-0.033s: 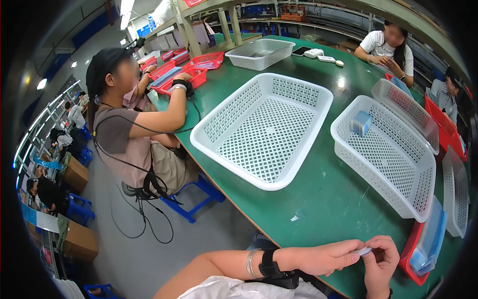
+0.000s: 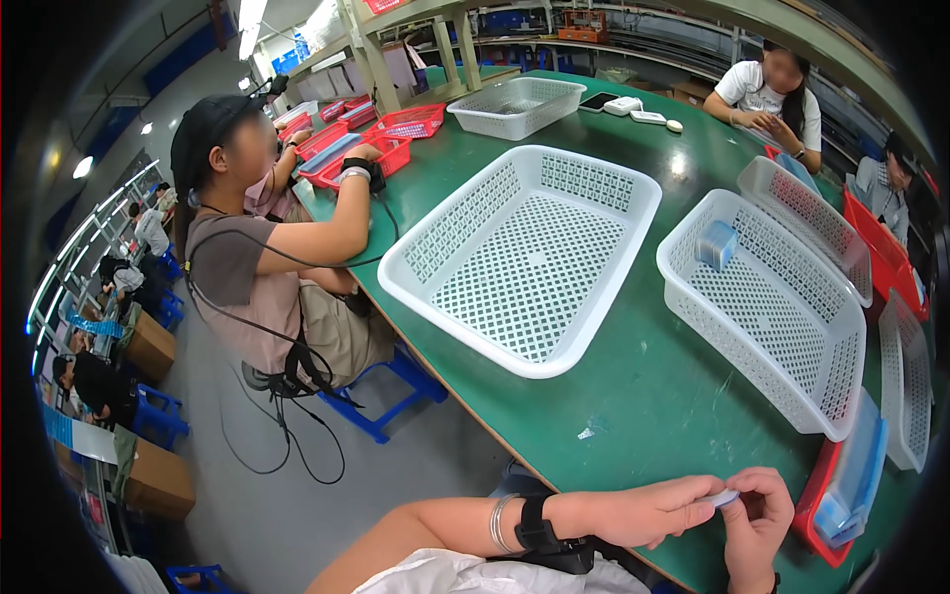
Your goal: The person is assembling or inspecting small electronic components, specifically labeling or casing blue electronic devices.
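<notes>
At the near edge of the green table (image 2: 643,396), my left hand (image 2: 643,510) and my right hand (image 2: 757,525) meet. Together they pinch a small pale blue piece (image 2: 725,498) between the fingertips. My left wrist wears a black band and a thin bracelet. Just right of my hands lies a red tray (image 2: 816,495) holding clear blue lids (image 2: 856,475). Beyond it stands a white mesh basket (image 2: 836,421) with one small blue box (image 2: 715,245) inside. A larger white mesh basket (image 2: 396,275) sits further left with nothing in it.
A person (image 2: 267,257) sits on a blue stool at the table's left side, working over red trays (image 2: 396,134). Two more people (image 2: 777,84) sit at the far right. Another white basket (image 2: 515,104) stands at the back; more white baskets (image 2: 905,386) line the right edge.
</notes>
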Action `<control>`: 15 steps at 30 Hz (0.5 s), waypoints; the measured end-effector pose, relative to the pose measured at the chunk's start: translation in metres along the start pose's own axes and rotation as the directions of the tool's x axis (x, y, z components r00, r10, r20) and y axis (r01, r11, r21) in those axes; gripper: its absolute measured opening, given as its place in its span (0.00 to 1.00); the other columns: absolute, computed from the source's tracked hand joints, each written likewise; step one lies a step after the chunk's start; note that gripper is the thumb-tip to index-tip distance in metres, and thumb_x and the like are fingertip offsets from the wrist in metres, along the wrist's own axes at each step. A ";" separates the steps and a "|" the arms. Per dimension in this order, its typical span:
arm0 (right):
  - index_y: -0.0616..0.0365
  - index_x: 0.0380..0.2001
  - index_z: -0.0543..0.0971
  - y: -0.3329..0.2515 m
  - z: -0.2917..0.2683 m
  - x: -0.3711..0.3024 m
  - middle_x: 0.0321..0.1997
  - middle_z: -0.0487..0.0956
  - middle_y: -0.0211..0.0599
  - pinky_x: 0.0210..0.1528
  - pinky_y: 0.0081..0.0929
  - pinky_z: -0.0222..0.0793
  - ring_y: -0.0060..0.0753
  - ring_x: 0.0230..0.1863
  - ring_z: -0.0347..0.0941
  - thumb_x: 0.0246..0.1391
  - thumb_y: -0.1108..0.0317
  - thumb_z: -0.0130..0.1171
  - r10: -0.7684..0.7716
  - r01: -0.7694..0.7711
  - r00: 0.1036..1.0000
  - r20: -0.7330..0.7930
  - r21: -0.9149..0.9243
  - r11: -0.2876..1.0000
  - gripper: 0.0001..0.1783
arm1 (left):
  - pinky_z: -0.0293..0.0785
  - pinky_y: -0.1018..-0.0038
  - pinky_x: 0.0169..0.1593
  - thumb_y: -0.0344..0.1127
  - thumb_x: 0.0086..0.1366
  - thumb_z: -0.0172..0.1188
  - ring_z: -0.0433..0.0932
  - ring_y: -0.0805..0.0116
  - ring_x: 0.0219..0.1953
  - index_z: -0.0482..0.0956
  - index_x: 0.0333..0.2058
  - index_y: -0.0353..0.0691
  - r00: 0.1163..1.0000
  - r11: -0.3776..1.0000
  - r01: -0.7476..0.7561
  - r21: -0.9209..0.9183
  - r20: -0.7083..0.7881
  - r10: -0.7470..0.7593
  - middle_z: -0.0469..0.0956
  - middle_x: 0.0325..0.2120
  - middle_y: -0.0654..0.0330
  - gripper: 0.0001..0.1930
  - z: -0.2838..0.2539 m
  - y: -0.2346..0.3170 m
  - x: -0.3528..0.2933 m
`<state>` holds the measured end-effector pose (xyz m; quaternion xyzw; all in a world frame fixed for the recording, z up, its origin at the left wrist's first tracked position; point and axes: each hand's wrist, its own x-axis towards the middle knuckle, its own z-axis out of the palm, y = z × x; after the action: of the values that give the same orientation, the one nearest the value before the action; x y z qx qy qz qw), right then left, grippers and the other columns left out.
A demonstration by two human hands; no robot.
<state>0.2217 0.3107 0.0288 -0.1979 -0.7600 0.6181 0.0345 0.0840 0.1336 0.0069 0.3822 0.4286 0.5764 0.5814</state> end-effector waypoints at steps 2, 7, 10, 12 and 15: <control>0.60 0.56 0.69 0.007 0.004 0.006 0.58 0.66 0.45 0.55 0.28 0.60 0.39 0.58 0.61 0.53 0.67 0.65 -0.269 0.265 0.958 -0.096 -0.054 0.963 0.28 | 0.57 0.84 0.26 0.56 0.76 0.40 0.57 0.82 0.25 0.58 0.64 0.43 1.000 0.999 0.012 -0.033 0.011 -0.012 0.60 0.30 0.71 0.28 0.000 0.000 0.007; 0.62 0.56 0.74 -0.003 0.021 0.033 0.55 0.70 0.37 0.38 0.17 0.71 0.20 0.41 0.72 0.53 0.78 0.62 -0.427 0.427 0.904 -0.031 0.118 0.896 0.25 | 0.53 0.84 0.23 0.54 0.76 0.43 0.59 0.81 0.24 0.65 0.61 0.42 0.986 0.896 -0.016 -0.443 -0.155 -0.060 0.66 0.30 0.69 0.26 -0.012 0.003 0.004; 0.56 0.65 0.67 -0.014 0.018 0.038 0.57 0.68 0.35 0.36 0.16 0.68 0.19 0.40 0.69 0.52 0.75 0.64 -0.412 0.410 0.906 0.100 0.040 0.911 0.36 | 0.53 0.81 0.23 0.55 0.76 0.37 0.59 0.79 0.22 0.67 0.58 0.34 0.984 0.855 -0.026 -0.518 -0.166 -0.071 0.67 0.30 0.66 0.29 -0.020 0.016 0.004; 0.52 0.69 0.62 -0.015 0.017 0.037 0.56 0.68 0.34 0.34 0.17 0.65 0.21 0.39 0.67 0.50 0.71 0.66 -0.416 0.424 0.896 0.158 -0.018 0.906 0.42 | 0.52 0.82 0.21 0.54 0.76 0.34 0.57 0.79 0.19 0.70 0.55 0.33 0.990 0.802 -0.042 -0.596 -0.134 -0.047 0.68 0.27 0.65 0.29 -0.025 0.014 0.008; 0.52 0.70 0.61 -0.011 0.015 0.033 0.54 0.67 0.34 0.33 0.17 0.65 0.22 0.38 0.67 0.49 0.70 0.67 -0.406 0.413 0.898 0.172 -0.009 0.911 0.44 | 0.53 0.82 0.20 0.52 0.76 0.33 0.57 0.79 0.18 0.71 0.53 0.32 0.993 0.778 -0.051 -0.627 -0.115 -0.028 0.68 0.24 0.65 0.28 -0.023 0.012 0.012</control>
<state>0.1841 0.3067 0.0300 0.0179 -0.7987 0.5938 0.0955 0.0577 0.1451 0.0096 0.1341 0.2432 0.7113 0.6457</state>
